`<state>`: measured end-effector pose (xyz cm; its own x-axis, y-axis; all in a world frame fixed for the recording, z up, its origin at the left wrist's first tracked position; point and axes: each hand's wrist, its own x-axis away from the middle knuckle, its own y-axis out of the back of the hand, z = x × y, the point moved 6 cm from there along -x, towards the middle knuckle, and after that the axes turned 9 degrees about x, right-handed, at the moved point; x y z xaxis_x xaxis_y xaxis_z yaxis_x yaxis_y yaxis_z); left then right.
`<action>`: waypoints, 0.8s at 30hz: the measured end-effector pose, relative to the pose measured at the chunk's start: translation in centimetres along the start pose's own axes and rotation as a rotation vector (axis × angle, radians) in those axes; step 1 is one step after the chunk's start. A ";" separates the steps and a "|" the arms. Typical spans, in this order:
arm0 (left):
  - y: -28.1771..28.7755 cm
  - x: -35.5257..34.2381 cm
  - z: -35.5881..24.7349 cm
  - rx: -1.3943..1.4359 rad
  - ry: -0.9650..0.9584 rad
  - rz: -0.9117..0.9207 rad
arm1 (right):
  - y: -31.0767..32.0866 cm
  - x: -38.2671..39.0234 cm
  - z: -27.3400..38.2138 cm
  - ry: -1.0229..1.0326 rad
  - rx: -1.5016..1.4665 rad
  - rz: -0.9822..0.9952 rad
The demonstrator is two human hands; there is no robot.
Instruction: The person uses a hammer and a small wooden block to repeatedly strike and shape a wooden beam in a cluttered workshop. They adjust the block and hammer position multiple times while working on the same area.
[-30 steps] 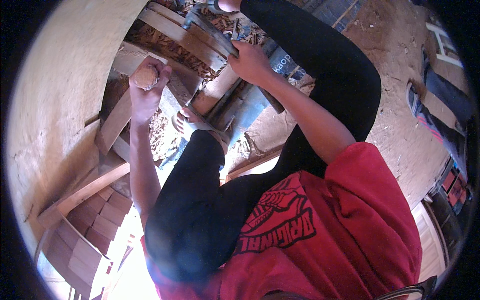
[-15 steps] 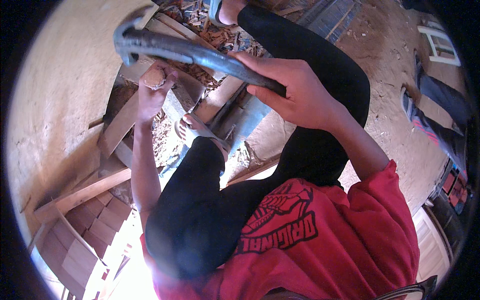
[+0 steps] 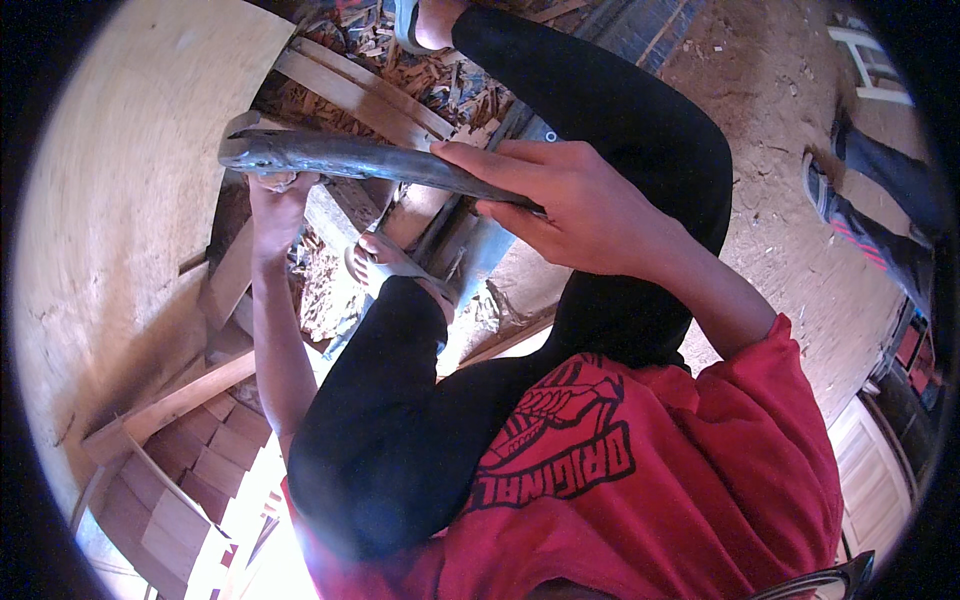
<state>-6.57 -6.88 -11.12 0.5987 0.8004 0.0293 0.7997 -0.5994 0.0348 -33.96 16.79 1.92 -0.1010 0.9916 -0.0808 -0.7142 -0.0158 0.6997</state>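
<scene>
My right hand [image 3: 585, 205] is closed round the lower end of a dark metal claw hammer [image 3: 370, 160], which reaches leftward across the view. The hammer's head is directly over my left hand [image 3: 275, 218], which is closed in a fist round an upright wooden handle [image 3: 278, 181]. Only a rough, pale bit of that handle's top shows under the hammer head. Whatever is below the fist is hidden, so I cannot make out the tool's lower end. Beneath my hands lie wooden boards [image 3: 340, 210], with my sandalled foot [image 3: 385, 262] beside them.
Wood chips [image 3: 465, 85] and loose planks [image 3: 365, 95] cover the ground ahead. A large plywood sheet [image 3: 120, 150] stands at the left, above stacked wood blocks [image 3: 185, 480]. At the right are another person's legs [image 3: 880, 210] and a white frame [image 3: 870, 65].
The hammer head has come down over my left fist and now covers most of the wooden handle's round top. My right hand has lowered and shifted slightly left.
</scene>
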 end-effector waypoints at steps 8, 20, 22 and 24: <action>-2.9 -1.4 -0.4 -0.099 0.003 0.051 | -0.1 -0.2 -0.9 -0.056 0.052 -0.008; -2.6 -2.7 0.6 -0.101 -0.019 0.078 | 1.0 -1.0 -0.9 -0.042 0.058 -0.026; -3.1 -2.1 0.0 -0.073 -0.054 0.055 | 1.0 -0.9 -0.9 -0.043 0.077 -0.022; -3.8 -1.8 -0.4 -0.078 -0.043 0.055 | 0.7 -0.9 -1.0 -0.054 0.069 0.003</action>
<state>-10.68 -6.04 -10.89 0.6447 0.7644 -0.0099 0.7603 -0.6398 0.1122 -35.08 15.78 1.76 -0.0647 0.9970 -0.0413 -0.6647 -0.0122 0.7470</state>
